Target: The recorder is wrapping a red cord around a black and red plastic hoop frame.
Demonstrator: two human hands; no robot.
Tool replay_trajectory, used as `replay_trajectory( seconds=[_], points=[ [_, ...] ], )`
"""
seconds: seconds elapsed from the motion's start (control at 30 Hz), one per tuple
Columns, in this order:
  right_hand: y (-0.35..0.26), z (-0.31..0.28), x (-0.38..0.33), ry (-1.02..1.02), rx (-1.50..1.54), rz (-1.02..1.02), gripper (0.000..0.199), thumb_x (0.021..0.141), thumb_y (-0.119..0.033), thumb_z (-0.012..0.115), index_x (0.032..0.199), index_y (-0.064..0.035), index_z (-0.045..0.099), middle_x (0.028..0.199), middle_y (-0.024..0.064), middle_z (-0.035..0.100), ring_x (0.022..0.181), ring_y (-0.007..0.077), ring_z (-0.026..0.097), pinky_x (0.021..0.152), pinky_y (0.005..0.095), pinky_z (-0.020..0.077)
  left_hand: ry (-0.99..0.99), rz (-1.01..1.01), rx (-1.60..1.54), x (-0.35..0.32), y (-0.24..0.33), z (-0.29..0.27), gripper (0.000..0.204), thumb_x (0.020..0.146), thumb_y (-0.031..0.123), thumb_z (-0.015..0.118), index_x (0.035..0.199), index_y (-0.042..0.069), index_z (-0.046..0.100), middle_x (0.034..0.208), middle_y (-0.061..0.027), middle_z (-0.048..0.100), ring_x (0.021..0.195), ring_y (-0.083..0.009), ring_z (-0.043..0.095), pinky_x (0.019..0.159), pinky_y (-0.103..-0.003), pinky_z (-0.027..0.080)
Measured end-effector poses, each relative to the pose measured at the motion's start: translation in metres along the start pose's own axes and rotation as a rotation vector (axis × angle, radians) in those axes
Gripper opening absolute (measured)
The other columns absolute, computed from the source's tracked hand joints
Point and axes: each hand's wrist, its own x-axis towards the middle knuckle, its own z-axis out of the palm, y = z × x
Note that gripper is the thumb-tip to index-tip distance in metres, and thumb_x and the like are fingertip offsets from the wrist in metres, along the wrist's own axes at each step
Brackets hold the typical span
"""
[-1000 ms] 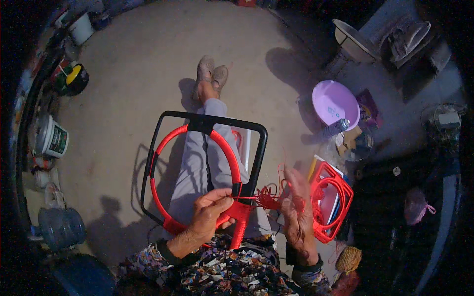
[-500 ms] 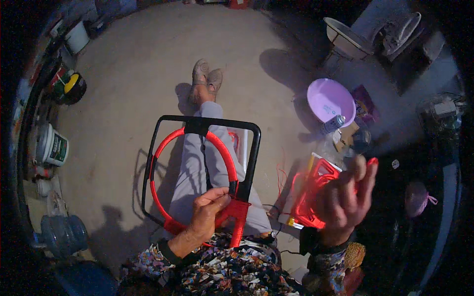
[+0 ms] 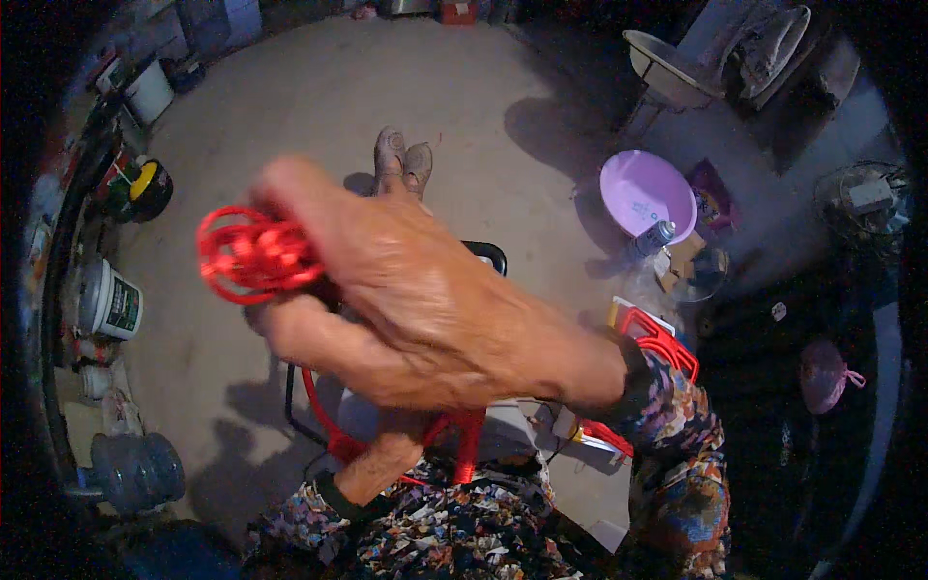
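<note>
fingers [image 3: 290, 329] of the right hand [image 3: 425, 309] hold a tangled bundle of glossy red cord [image 3: 253, 253], loops bunched

Red cord bundle [image 3: 253, 254], lilac basin [image 3: 646, 193], multicoloured patterned sleeve [image 3: 681, 440]

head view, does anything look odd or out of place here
Nothing looks spilled or broken. The right hand, raised close to the camera, grips a tangled bundle of red cord and hides most of the red and black frame on the lap.
</note>
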Motion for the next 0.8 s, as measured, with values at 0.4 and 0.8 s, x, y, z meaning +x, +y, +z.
replay_trajectory(
  seconds=[0.4, 0.8],
  points=[
    [0.116, 0.064, -0.126, -0.503, -0.446, 0.084, 0.031, 0.076, -0.019, 0.059, 0.101, -0.0028, 0.052, 0.078, 0.0139, 0.060, 0.078, 0.0322, 0.059, 0.065, 0.0418, 0.0452, -0.018, -0.050, 0.335, -0.023, 0.030, 0.051, 0.011, 0.084, 0.010, 0.057, 0.091, 0.001, 0.058, 0.071, -0.0072, 0.060, 0.047, -0.0164, 0.054, 0.034, -0.026, 0.037],
    [0.042, -0.060, -0.144, 0.240, 0.292, 0.791, 0.021, 0.087, -0.020, 0.058, 0.095, -0.0010, 0.061, 0.076, 0.0055, 0.061, 0.069, 0.0144, 0.058, 0.066, 0.0285, 0.0477, 0.088, -0.157, 0.334, -0.022, 0.028, 0.036, 0.018, 0.086, 0.016, 0.059, 0.094, 0.000, 0.058, 0.069, -0.0067, 0.060, 0.048, -0.0151, 0.057, 0.036, -0.024, 0.039]
  ],
)
